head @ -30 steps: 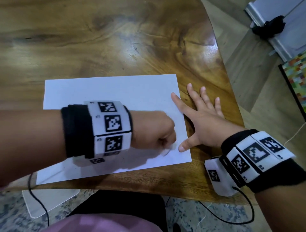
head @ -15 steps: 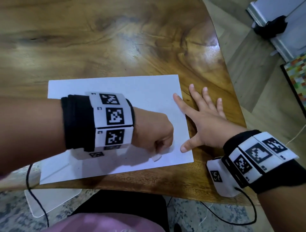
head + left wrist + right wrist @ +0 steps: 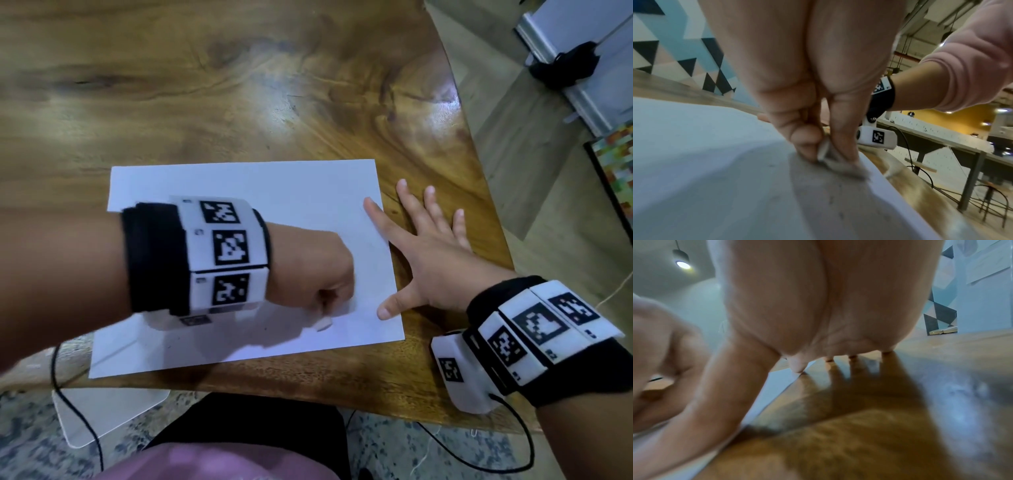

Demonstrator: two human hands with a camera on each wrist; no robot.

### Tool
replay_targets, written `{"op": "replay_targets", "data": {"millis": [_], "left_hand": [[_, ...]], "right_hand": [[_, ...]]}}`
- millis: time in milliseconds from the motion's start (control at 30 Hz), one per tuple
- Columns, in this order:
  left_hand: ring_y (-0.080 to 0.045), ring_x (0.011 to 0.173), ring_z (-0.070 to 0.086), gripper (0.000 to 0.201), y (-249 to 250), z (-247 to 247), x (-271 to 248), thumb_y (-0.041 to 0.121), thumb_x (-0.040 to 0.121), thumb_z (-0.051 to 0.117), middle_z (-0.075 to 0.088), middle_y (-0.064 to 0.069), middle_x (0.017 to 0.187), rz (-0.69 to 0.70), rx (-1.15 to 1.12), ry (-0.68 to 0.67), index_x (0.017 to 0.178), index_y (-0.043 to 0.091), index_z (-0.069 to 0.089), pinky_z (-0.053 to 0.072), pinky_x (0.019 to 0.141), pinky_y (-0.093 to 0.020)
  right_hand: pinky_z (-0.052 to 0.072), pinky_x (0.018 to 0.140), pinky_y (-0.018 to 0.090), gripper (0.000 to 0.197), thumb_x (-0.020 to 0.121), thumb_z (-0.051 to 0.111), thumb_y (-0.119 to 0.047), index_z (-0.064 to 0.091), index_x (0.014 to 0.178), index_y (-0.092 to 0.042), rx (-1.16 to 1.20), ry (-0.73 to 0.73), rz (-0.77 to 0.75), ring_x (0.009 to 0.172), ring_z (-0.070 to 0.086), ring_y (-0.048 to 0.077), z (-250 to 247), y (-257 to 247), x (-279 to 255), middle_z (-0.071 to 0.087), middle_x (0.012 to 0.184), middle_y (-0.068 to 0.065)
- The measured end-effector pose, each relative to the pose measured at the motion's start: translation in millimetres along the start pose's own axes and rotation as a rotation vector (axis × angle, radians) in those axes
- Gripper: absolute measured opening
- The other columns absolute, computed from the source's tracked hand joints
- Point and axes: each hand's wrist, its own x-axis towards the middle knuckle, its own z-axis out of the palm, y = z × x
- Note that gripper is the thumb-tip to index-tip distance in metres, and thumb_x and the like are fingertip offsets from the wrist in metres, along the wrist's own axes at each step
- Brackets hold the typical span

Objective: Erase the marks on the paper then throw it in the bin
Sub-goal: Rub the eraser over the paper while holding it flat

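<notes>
A white sheet of paper (image 3: pixel 274 205) lies on the wooden table (image 3: pixel 239 85), near its front edge. My left hand (image 3: pixel 315 277) is over the paper's near right part, fingers curled round a small white eraser (image 3: pixel 323 323) whose tip presses on the sheet. The left wrist view shows the eraser (image 3: pixel 823 151) pinched between thumb and fingers on the paper (image 3: pixel 705 154), with faint specks near it. My right hand (image 3: pixel 431 253) lies flat with fingers spread; its index finger and thumb press the paper's right edge, the other fingers rest on bare wood (image 3: pixel 900 402). No bin is in view.
The table's right edge and front edge run close to my hands, with floor beyond. A clear plastic sheet (image 3: pixel 102 414) lies on the floor under the front edge. Black cables hang from both wrist units. A black object (image 3: pixel 565 65) sits on the floor at far right.
My left hand with the eraser has slid a little leftward across the paper's near right part. The right hand keeps its place on the paper's edge.
</notes>
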Motion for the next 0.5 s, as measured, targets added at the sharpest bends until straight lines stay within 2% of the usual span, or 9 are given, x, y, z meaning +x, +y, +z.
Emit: {"op": "replay_targets", "data": {"millis": [67,133,267,400,500], "left_hand": [[-0.013,0.073,0.054,0.013,9.1,-0.3,8.8,0.012,0.078,0.061,0.062,0.000,0.085,0.032,0.007,0.115,0.084,0.018,0.071,0.033,0.056,-0.012],[-0.013,0.072,0.051,0.014,9.7,2.6,7.3,0.010,0.077,0.060,0.058,0.000,0.084,0.043,-0.009,0.154,0.084,0.017,0.070,0.031,0.055,-0.010],[-0.012,0.075,0.060,0.013,-8.6,10.7,-14.8,0.007,0.073,0.065,0.062,0.001,0.080,-0.060,-0.086,-0.041,0.079,0.017,0.070,0.036,0.058,-0.019],[-0.013,0.080,0.066,0.015,-12.7,15.1,-11.8,0.007,0.075,0.062,0.065,0.001,0.077,-0.232,-0.174,-0.071,0.087,0.013,0.070,0.047,0.063,-0.024],[-0.013,0.079,0.063,0.018,-14.5,14.3,-15.0,0.005,0.074,0.062,0.066,0.000,0.088,-0.132,-0.085,-0.068,0.084,0.018,0.070,0.045,0.064,-0.022]], "right_hand": [[-0.021,0.108,0.056,0.136,0.047,0.080,-0.062,-0.034,0.120,-0.058,0.005,0.001,-0.003,0.129,-0.046,0.025,-0.4,-0.4,-0.5,-0.050,0.140,-0.008],[-0.021,0.108,0.056,0.135,0.047,0.080,-0.061,-0.034,0.121,-0.059,0.008,-0.002,-0.006,0.129,-0.046,0.024,-0.6,-0.2,-0.9,-0.050,0.139,-0.008],[-0.021,0.108,0.056,0.136,0.047,0.080,-0.060,-0.035,0.120,-0.058,0.002,-0.008,-0.006,0.128,-0.047,0.024,-0.8,-0.5,-1.3,-0.051,0.139,-0.008],[-0.021,0.108,0.056,0.136,0.049,0.080,-0.060,-0.035,0.122,-0.056,-0.004,-0.016,0.002,0.128,-0.047,0.025,-2.1,-1.9,-2.0,-0.051,0.139,-0.007],[-0.021,0.109,0.055,0.136,0.050,0.079,-0.060,-0.030,0.131,-0.055,-0.011,-0.003,0.001,0.128,-0.047,0.024,-2.6,-2.6,-3.7,-0.050,0.140,-0.007]]}}
